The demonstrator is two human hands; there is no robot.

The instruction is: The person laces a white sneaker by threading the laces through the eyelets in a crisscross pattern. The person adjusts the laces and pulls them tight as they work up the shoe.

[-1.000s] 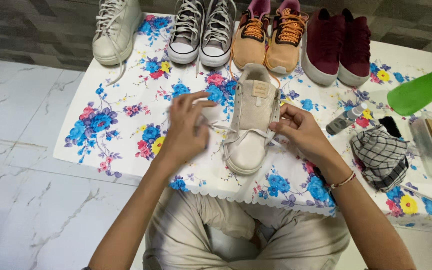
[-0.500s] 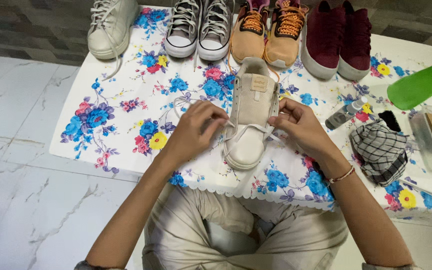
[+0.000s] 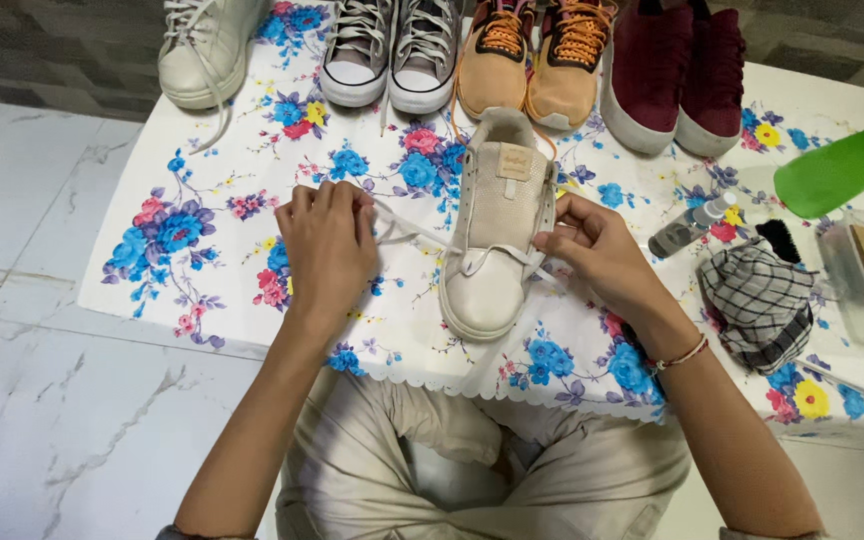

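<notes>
Centre frame: left hand (image 3: 327, 245) pinches a white lace (image 3: 407, 228) pulled leftward; right hand (image 3: 592, 250) pinches the lace end beside the beige sneaker (image 3: 497, 235) on the floral worktop (image 3: 202, 230).

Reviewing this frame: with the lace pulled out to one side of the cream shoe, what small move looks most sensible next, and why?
Probably draw the white lace a little further with the left hand until it lies snug. It runs taut from that hand to the lowest eyelets of the cream shoe, while the right hand steadies the shoe's other side. The upper eyelets look unlaced.
</notes>
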